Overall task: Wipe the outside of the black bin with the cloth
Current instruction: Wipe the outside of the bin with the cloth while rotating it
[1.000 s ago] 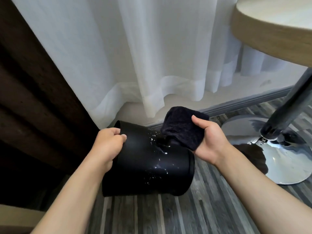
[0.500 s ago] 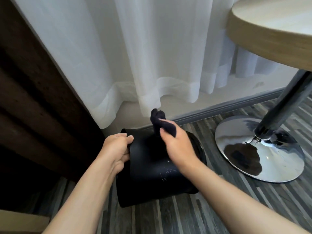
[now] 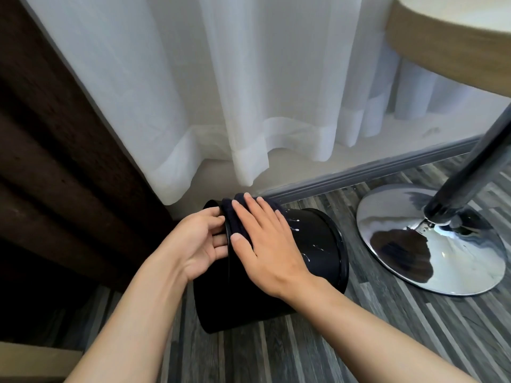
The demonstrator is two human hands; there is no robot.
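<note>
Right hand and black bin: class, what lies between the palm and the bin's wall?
The dark cloth, pressed under the right hand onto the black bin, head view.

The black bin (image 3: 312, 252) lies tipped on its side on the floor, white splashes on its right wall, with the dark cloth (image 3: 235, 217) draped over its far-left end.

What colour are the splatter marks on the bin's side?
White, on the black bin, clearest in the head view.
</note>
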